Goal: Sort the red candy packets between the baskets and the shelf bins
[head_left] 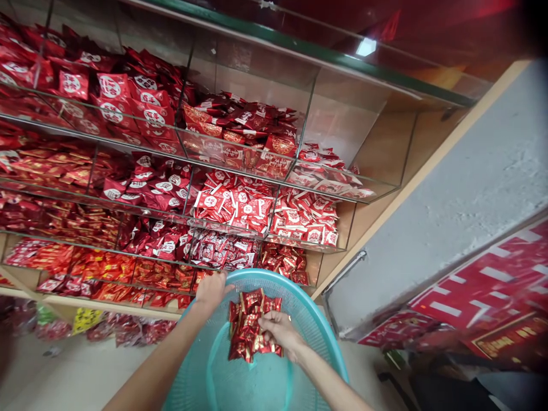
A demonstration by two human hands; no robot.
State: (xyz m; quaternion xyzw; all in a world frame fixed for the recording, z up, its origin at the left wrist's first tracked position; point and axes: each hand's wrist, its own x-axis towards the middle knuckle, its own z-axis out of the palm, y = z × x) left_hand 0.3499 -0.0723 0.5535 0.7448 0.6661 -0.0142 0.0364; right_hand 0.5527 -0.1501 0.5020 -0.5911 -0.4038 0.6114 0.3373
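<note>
Head view: at far left, a wooden-framed shelving unit with clear panels (107,305) is noted, its compartments heaped with wrapped goods, among them dark red packets with round white labels (113,85) and small orange-red packets (103,265). Next, the bare left hand (210,292) is placed at the upper left rim of a round, teal plastic mesh-sided basket (333,337); whether the rim is gripped or merely touched cannot be told. Within the basket, shiny red-and-gold wrapped packets (246,326) are grouped in one compact cluster, with teal floor exposed below it. At the cluster's right side, packets are touched by the bare right hand (280,332), its fingers bent and thumb drawn near them; whether one is pinched cannot be made out. Progress: one cluster is already in the basket; handling is judged unfinished, since contact with the packets is not yet broken. Similar glossy red packets (285,262) are held in the low compartment behind the basket; the amount left to handle cannot be determined. Farther right, a rough grey wall (406,245) and red printed goods with white patches (483,279) are recorded.
</note>
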